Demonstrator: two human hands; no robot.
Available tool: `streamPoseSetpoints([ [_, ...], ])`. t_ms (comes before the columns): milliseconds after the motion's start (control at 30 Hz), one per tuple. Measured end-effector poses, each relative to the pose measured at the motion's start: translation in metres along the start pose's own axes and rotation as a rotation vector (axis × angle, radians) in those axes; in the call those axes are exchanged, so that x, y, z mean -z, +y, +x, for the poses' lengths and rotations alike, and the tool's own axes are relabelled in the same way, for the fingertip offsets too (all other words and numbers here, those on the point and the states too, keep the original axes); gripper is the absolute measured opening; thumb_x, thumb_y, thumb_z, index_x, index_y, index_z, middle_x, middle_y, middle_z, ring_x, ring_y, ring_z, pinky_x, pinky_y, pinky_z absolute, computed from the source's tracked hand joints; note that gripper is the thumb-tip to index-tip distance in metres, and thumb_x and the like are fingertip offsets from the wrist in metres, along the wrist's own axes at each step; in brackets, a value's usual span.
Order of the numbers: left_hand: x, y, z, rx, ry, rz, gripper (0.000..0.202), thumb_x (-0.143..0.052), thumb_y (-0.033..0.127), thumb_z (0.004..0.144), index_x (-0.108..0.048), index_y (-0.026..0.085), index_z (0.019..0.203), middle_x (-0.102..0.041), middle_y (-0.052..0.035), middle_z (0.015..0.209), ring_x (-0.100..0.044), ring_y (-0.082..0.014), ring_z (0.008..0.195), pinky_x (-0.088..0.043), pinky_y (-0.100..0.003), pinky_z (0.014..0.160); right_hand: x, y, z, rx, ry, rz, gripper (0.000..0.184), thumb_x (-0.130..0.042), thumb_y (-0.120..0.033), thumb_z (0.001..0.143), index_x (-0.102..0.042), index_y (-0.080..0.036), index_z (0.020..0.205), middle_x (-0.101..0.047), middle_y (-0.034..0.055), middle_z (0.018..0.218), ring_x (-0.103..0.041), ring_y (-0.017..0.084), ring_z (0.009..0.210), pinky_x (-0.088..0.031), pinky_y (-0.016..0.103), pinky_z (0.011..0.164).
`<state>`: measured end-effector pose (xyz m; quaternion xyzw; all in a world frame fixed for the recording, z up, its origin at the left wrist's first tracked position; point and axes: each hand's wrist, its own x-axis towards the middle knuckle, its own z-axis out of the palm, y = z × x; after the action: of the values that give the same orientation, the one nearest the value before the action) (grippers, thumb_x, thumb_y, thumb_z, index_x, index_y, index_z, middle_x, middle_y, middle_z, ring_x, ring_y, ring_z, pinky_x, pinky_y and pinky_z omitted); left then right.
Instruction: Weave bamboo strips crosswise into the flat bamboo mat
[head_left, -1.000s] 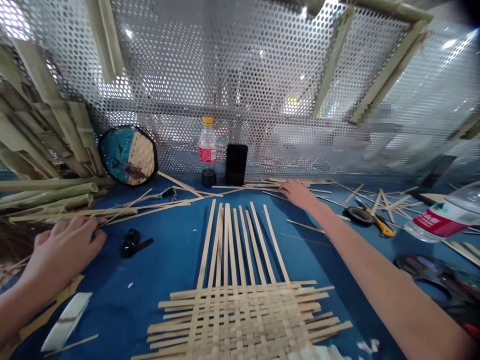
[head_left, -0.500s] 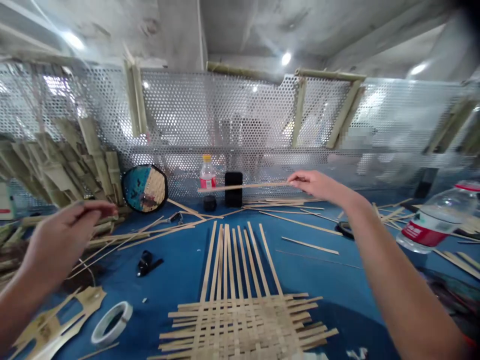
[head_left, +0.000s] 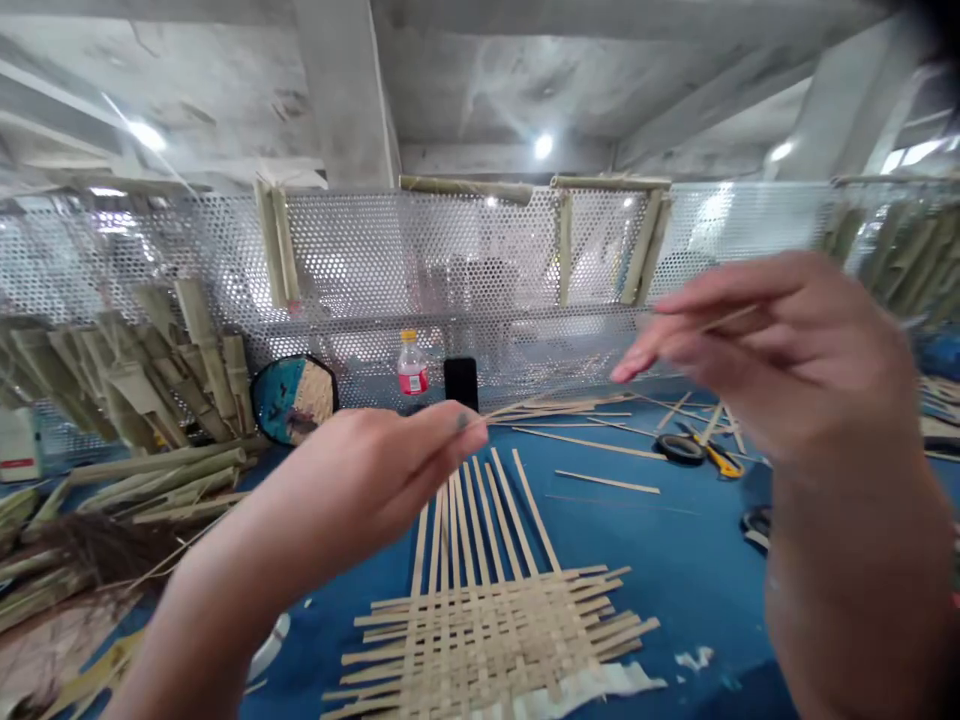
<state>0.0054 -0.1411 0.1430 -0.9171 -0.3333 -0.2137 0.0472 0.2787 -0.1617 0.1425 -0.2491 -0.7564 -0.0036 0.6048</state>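
Surface: blue
Woven: bamboo mat, part-finished
Loose: bamboo strips
Tools: black tape roll; yellow-handled scissors
Upright: red-labelled plastic bottle

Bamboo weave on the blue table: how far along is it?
Done: the near part of the bamboo weave is woven crosswise. In hand: the right hand pinches a thin strip. Still left: the long strips beyond stand unwoven, and a loose strip lies on the table.

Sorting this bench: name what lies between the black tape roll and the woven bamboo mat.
A loose bamboo strip on the blue tabletop, seen in the head view.
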Motion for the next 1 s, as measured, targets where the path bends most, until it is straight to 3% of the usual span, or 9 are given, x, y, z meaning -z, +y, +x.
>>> streamPoseSetpoints([
  [100,0.015,-0.006,-0.015,0.033,-0.02,-0.168,0.031,-0.039,0.04,0.1,-0.066,0.024,0.102,-0.064,0.0028,0.069,-0.055,-0.0099,0.055,-0.042,-0.02,0.053,-0.015,0.002,0.007,0.049,0.12,0.24,0.002,-0.067,-0.027,0.088,-0.065,-0.027,0.089,-0.064,-0.0014,0.067,-0.064,0.017,0.062,-0.053,0.033,0.06],
  [200,0.022,-0.013,-0.021,0.091,-0.073,-0.293,0.031,-0.041,0.042,0.099,-0.067,0.025,0.103,-0.06,0.0034,0.065,-0.05,-0.0089,0.051,-0.037,-0.019,0.046,-0.029,-0.004,0.016,0.008,0.126,0.316,0.01,-0.064,-0.035,0.09,-0.063,-0.025,0.087,-0.065,0.0001,0.073,-0.064,0.017,0.064,-0.053,0.033,0.059],
  [333,0.018,-0.013,-0.017,0.129,-0.143,-0.426,0.035,-0.039,0.045,0.1,-0.067,0.025,0.105,-0.049,0.006,0.052,-0.042,-0.0087,0.044,-0.037,-0.02,0.046,-0.039,-0.011,0.021,-0.03,0.173,0.309,0.008,-0.061,-0.029,0.092,-0.063,-0.025,0.087,-0.063,0.0003,0.074,-0.061,0.015,0.064,-0.053,0.032,0.06],
  [533,0.01,-0.006,-0.011,0.09,-0.36,-0.372,0.039,-0.042,0.05,0.097,-0.068,0.021,0.089,-0.065,0.0001,0.075,-0.057,-0.0135,0.067,-0.045,-0.024,0.064,-0.039,0.001,0.008,-0.161,0.034,0.35,0.011,-0.059,-0.029,0.094,-0.067,-0.025,0.088,-0.064,0.0007,0.072,-0.063,0.016,0.067,-0.051,0.031,0.063],
  [633,0.013,-0.002,-0.014,0.057,-0.436,-0.355,0.034,-0.048,0.05,0.095,-0.068,0.022,0.094,-0.068,-0.001,0.084,-0.059,-0.0145,0.073,-0.044,-0.025,0.066,-0.039,0.004,0.003,-0.277,-0.098,0.413,0.02,-0.054,-0.035,0.097,-0.067,-0.024,0.087,-0.066,0.0014,0.077,-0.064,0.015,0.07,-0.051,0.03,0.066],
  [700,0.016,0.003,-0.016,0.068,-0.408,-0.357,0.036,-0.046,0.05,0.096,-0.067,0.021,0.094,-0.067,0.0001,0.082,-0.057,-0.0132,0.07,-0.041,-0.024,0.062,-0.045,0.003,0.001,-0.376,-0.225,0.465,0.026,-0.05,-0.04,0.098,-0.066,-0.022,0.088,-0.067,0.0019,0.079,-0.065,0.014,0.071,-0.051,0.029,0.068],
  [833,0.012,0.015,-0.014,0.1,-0.185,-0.276,0.04,-0.04,0.047,0.099,-0.062,0.021,0.078,-0.057,0.0037,0.067,-0.047,-0.0104,0.059,-0.033,-0.025,0.054,-0.071,0.0,-0.003,-0.519,-0.606,0.456,0.03,-0.05,-0.044,0.097,-0.062,-0.018,0.088,-0.069,0.0041,0.08,-0.065,0.015,0.074,-0.05,0.028,0.07],
  [933,0.005,0.017,-0.009,0.204,-0.055,-0.075,0.039,-0.04,0.044,0.098,-0.057,0.021,0.071,-0.052,0.0038,0.061,-0.044,-0.0117,0.056,-0.029,-0.028,0.054,-0.086,0.009,-0.006,-0.534,-0.68,0.456,0.033,-0.048,-0.046,0.096,-0.059,-0.017,0.085,-0.068,0.004,0.076,-0.064,0.014,0.071,-0.049,0.028,0.068],
  [1000,0.001,0.011,-0.006,0.268,0.015,0.014,0.031,-0.044,0.044,0.096,-0.057,0.021,0.079,-0.055,0.0028,0.066,-0.047,-0.0135,0.061,-0.032,-0.029,0.057,-0.089,0.017,-0.006,-0.503,-0.678,0.416,0.034,-0.05,-0.047,0.095,-0.058,-0.017,0.081,-0.068,0.0033,0.074,-0.063,0.014,0.07,-0.048,0.028,0.069],
])
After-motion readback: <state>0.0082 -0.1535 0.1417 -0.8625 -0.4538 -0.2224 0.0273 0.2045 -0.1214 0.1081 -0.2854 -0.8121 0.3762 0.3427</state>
